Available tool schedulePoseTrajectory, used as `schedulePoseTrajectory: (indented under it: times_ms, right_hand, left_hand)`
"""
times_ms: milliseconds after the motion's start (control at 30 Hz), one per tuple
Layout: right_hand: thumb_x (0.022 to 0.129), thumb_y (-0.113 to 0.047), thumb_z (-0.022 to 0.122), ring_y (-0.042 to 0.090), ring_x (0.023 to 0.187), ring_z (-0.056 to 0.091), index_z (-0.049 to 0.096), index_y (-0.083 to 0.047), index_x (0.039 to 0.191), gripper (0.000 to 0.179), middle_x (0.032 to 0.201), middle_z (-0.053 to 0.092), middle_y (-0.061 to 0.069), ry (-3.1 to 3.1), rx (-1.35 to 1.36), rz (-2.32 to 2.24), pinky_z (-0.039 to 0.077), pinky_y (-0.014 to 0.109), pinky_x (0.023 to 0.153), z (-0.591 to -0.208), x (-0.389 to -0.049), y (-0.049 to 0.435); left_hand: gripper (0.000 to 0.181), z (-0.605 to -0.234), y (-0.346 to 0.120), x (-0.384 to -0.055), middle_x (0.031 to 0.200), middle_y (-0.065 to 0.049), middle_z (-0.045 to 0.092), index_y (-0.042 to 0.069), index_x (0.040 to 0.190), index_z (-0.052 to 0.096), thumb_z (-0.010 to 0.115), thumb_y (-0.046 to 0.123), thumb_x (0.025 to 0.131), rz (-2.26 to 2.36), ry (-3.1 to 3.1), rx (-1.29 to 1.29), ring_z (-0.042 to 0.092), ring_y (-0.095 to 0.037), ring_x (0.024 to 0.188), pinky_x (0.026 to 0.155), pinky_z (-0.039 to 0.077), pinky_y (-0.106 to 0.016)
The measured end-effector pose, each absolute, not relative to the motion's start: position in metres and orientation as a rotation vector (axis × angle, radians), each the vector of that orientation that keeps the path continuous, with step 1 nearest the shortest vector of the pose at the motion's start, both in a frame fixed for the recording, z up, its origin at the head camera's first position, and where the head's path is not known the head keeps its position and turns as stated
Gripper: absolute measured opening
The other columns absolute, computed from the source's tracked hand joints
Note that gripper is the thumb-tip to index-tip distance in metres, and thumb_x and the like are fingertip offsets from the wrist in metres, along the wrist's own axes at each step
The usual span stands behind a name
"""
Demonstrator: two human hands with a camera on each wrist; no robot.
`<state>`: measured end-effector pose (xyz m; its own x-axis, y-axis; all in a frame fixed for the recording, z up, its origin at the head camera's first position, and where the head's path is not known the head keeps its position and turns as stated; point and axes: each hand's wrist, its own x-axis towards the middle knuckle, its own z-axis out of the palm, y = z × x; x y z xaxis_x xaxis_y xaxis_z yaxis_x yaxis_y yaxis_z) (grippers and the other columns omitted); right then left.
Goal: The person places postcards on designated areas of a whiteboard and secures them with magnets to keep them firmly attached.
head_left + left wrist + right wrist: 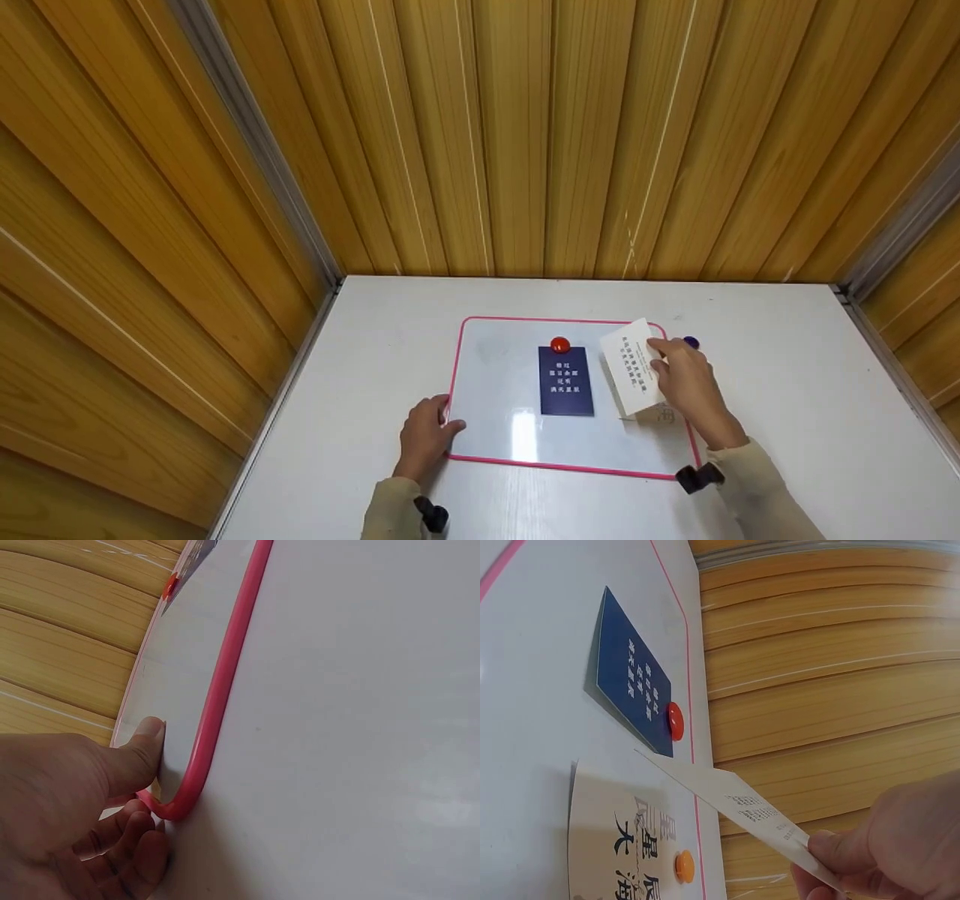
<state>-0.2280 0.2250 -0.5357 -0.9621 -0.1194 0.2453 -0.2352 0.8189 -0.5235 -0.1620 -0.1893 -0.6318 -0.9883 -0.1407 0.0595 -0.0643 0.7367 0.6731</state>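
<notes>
A whiteboard (491, 382) with a pink frame lies on the table. My left hand (426, 436) grips its left edge near the front corner, thumb on top and fingers curled at the rim. In my right hand (694, 386) a white card (626, 364) with printed characters is pinched by one edge, tilted above the board's right part. Below it, the right wrist view shows a cream card (596, 840) with large dark characters on the board, an orange magnet (685, 867) at its top. A dark blue card (566, 403) sits mid-board under a red magnet (560, 345).
A blue magnet (691, 343) shows just beyond my right hand, near the board's right side. The white table (360, 360) extends around the board. Wood-patterned panels (510, 150) stand behind and at both sides.
</notes>
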Motion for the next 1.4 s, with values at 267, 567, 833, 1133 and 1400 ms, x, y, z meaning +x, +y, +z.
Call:
schedulePoseTrajectory:
  times_ms: [267, 567, 833, 1133, 1400]
  right_hand:
    - [0.094, 0.007, 0.066, 0.035, 0.094, 0.064, 0.062, 0.007, 0.133, 0.039, 0.111, 0.065, 0.024, -2.815, 0.296, 0.864, 0.054, 0.053, 0.081, -0.535, -0.232, 0.209]
    - [0.091, 0.009, 0.068, 0.034, 0.089, 0.065, 0.065, 0.010, 0.128, 0.037, 0.104, 0.067, 0.023, -2.754, 0.385, 0.888, 0.054, 0.051, 0.076, -0.538, -0.235, 0.192]
    - [0.092, 0.008, 0.068, 0.034, 0.097, 0.065, 0.064, 0.008, 0.130, 0.039, 0.109, 0.067, 0.022, -2.778, 0.390, 0.918, 0.054, 0.051, 0.082, -0.536, -0.237, 0.170]
    - [0.091, 0.007, 0.070, 0.039, 0.100, 0.065, 0.067, 0.007, 0.126, 0.036, 0.105, 0.069, 0.020, -2.742, 0.452, 0.919, 0.053, 0.053, 0.083, -0.538, -0.237, 0.151]
    - [0.089, 0.007, 0.072, 0.033, 0.097, 0.066, 0.069, 0.007, 0.123, 0.035, 0.103, 0.069, 0.018, -2.711, 0.485, 0.935, 0.054, 0.049, 0.083, -0.542, -0.238, 0.138]
  left_hand:
    - [0.053, -0.631, -0.189, -0.161, 0.090, -0.003, 0.058, 0.003, 0.132, 0.065, 0.084, 0.019, 0.085, -1.104, -2.822, 0.168, 0.051, -0.019, 0.081, 0.074, 0.046, -0.041]
    - [0.054, -0.632, -0.189, -0.164, 0.085, -0.003, 0.056, 0.002, 0.130, 0.067, 0.086, 0.019, 0.083, -1.074, -2.817, 0.139, 0.048, -0.017, 0.075, 0.067, 0.042, -0.036]
    - [0.053, -0.631, -0.189, -0.163, 0.088, -0.003, 0.058, 0.003, 0.132, 0.066, 0.084, 0.019, 0.085, -1.092, -2.825, 0.168, 0.049, -0.018, 0.078, 0.070, 0.044, -0.037]
    - [0.053, -0.630, -0.188, -0.162, 0.089, -0.004, 0.060, 0.003, 0.131, 0.066, 0.085, 0.019, 0.084, -1.088, -2.823, 0.165, 0.050, -0.018, 0.078, 0.072, 0.045, -0.039]
    - [0.054, -0.632, -0.189, -0.162, 0.087, -0.002, 0.057, 0.002, 0.131, 0.066, 0.085, 0.019, 0.084, -1.065, -2.822, 0.151, 0.049, -0.017, 0.077, 0.069, 0.044, -0.037]
